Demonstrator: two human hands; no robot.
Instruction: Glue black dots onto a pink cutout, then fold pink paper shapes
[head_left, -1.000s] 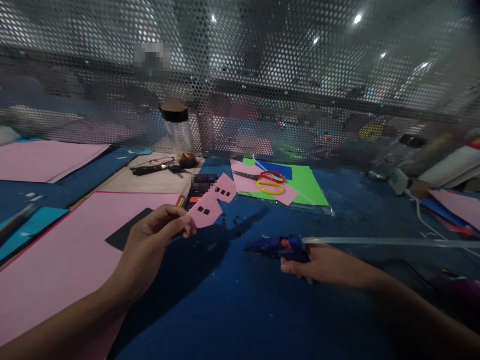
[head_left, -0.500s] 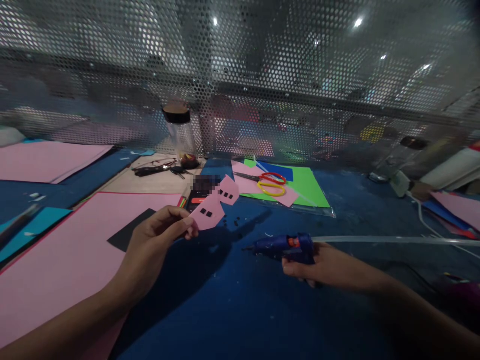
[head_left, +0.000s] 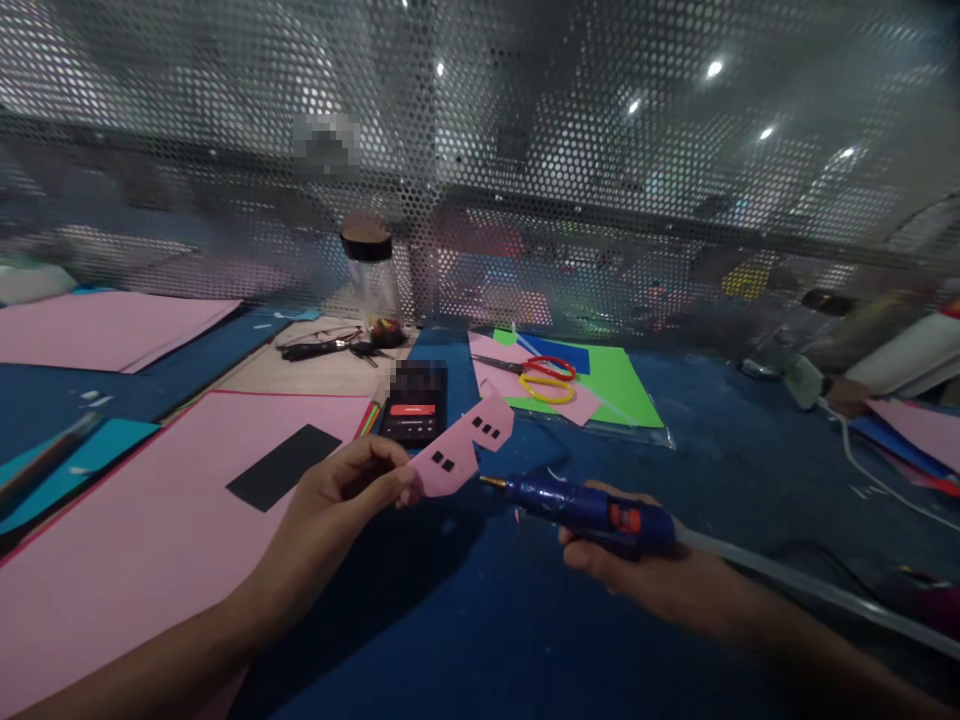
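Pinched by its lower left end, a pink paper cutout (head_left: 461, 452) with small black squares on it is in my left hand (head_left: 349, 500). My right hand (head_left: 637, 565) is wrapped round a blue hot glue gun (head_left: 577, 505), with a long clear glue stick (head_left: 810, 590) reaching out of its back. The gun's brass nozzle points left, close to the cutout's lower right edge; whether they touch I cannot tell. Just behind the cutout lies a phone (head_left: 416, 405) with its screen lit. A black paper rectangle (head_left: 285, 467) rests on a large pink sheet (head_left: 142, 520) by my left wrist.
Scissors (head_left: 547, 378) with red and yellow handles lie on pink, blue and green paper (head_left: 630, 385). A glass jar (head_left: 375, 290) stands near the perforated metal panel (head_left: 525, 150). Pink sheets (head_left: 112, 325) are at far left. At right, a white cable (head_left: 862, 455) runs past stacked paper.
The glue gun has tilted, its nozzle rising toward the cutout and its back end dropping. My left hand and the cutout have shifted right and down in view, uncovering more of the phone.
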